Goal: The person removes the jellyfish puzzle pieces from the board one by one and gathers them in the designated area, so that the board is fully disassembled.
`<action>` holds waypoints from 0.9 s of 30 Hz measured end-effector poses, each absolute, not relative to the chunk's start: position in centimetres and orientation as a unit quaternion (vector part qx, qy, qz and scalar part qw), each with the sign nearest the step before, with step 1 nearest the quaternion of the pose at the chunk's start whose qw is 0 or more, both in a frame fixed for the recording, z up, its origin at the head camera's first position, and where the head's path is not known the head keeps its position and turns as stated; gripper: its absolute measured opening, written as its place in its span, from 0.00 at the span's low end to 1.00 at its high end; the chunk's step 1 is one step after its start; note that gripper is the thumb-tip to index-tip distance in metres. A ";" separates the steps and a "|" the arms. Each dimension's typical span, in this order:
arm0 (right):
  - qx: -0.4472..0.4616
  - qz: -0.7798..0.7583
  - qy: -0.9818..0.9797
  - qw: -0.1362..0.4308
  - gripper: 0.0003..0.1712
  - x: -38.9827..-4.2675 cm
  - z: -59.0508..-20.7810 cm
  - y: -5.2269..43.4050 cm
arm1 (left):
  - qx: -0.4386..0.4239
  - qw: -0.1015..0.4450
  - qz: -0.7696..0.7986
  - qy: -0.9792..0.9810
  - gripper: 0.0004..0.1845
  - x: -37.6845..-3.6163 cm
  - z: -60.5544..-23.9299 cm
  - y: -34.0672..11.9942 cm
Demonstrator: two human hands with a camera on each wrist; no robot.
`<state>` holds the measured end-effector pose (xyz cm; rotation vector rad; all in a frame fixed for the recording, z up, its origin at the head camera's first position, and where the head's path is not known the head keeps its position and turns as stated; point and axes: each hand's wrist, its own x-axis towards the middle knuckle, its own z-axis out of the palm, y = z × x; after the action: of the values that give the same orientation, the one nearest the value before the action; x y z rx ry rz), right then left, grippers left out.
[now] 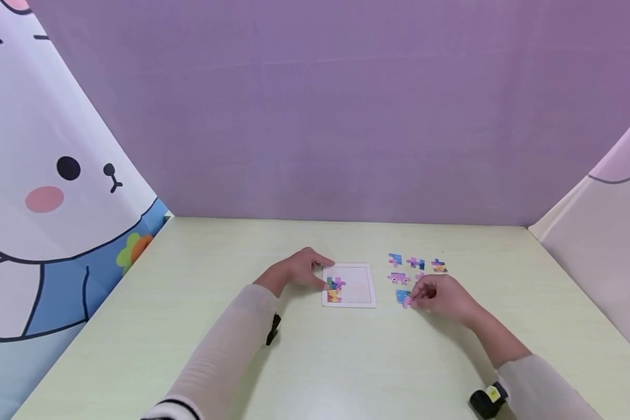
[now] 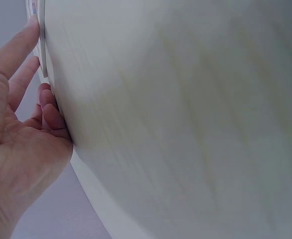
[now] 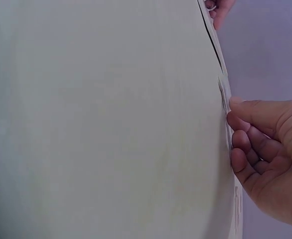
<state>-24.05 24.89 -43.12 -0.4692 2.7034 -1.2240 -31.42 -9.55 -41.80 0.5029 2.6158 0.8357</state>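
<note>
A white square puzzle tray (image 1: 371,286) lies on the table, with a few joined colourful puzzle pieces (image 1: 334,291) in its lower left corner. My left hand (image 1: 300,269) rests at the tray's left side, thumb and forefinger stretched out and touching its border. In the left wrist view those fingers (image 2: 25,42) are straight against the tray's edge (image 2: 42,40). To the right of the tray, my right hand (image 1: 443,297) pinches a blue and pink puzzle piece (image 1: 403,297) by its right side, between thumb and fingertips. The right wrist view shows this piece (image 3: 225,94) only edge-on.
Several loose puzzle pieces lie right of the tray, among them a pink one (image 1: 398,278), a blue one (image 1: 395,259) and a yellow one (image 1: 439,265). One is partly hidden by my right hand. A purple wall (image 1: 346,146) stands behind the table (image 1: 231,245).
</note>
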 end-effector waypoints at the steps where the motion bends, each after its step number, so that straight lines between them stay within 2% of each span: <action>1: -0.155 -0.405 0.899 0.067 0.06 -24.0 -43.1 25.0 | 0.178 0.174 0.294 0.923 0.32 -31.4 -41.8 -9.6; 11: -0.161 -0.411 0.896 0.043 0.05 -23.6 -42.1 25.2 | 0.191 0.174 0.287 0.922 0.32 -31.6 -41.9 -9.6; 27: -0.203 -0.467 0.860 0.031 0.09 -23.1 -40.5 22.8 | 0.193 0.189 0.262 0.926 0.34 -31.4 -41.5 -9.5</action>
<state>-23.07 22.76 -40.47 -0.6251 2.6493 -1.4390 -31.44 -9.47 -41.46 0.5431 2.6051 0.7360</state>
